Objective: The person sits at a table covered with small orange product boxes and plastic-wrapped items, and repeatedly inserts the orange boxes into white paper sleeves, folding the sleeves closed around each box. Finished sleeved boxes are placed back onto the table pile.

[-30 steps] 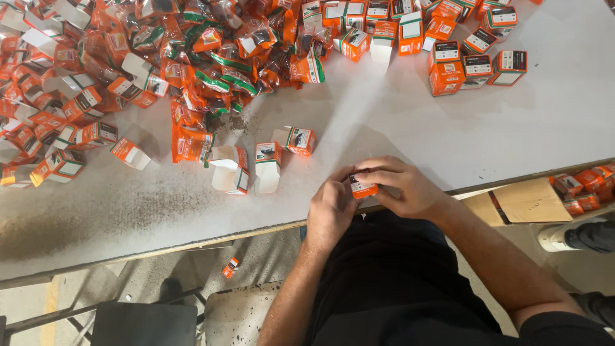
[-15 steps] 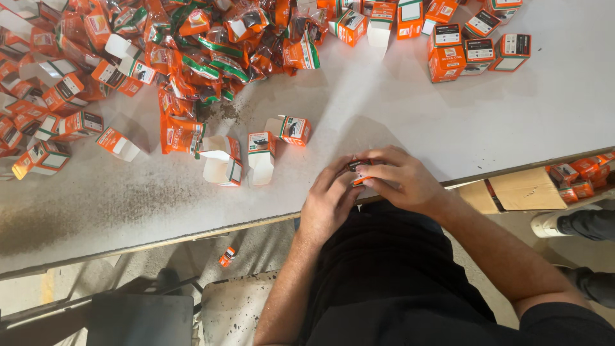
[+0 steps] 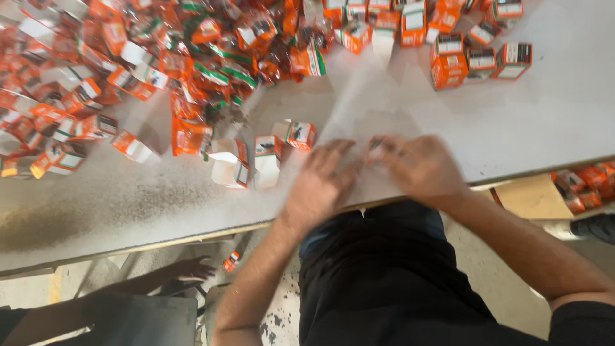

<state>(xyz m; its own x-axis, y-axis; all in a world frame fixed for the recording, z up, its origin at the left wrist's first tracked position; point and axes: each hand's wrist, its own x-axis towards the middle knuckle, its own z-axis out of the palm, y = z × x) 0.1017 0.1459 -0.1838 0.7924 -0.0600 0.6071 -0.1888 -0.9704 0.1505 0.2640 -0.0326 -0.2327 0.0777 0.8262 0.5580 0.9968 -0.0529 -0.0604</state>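
Both hands are blurred by motion over the grey table [image 3: 544,122], near its front edge. My left hand [image 3: 323,179] lies low on the table with its fingers stretched out and nothing in it, just short of a small orange and white box [image 3: 301,134]. My right hand [image 3: 419,166] is curled beside it, and a small pale box [image 3: 376,150] shows at its fingertips. Two white open boxes [image 3: 230,163] and another upright one [image 3: 267,157] stand just left of my left hand.
A big heap of orange boxes and green-striped packets [image 3: 128,70] covers the table's far left. Upright orange boxes [image 3: 448,61] stand at the far right. Another person's hand [image 3: 186,269] reaches under the table near a fallen box [image 3: 230,261]. Cardboard [image 3: 532,195] and more boxes [image 3: 583,182] lie at the right.
My hands have moved up from the table's edge onto its top and come apart. My left hand has let go of the small box and spread out.
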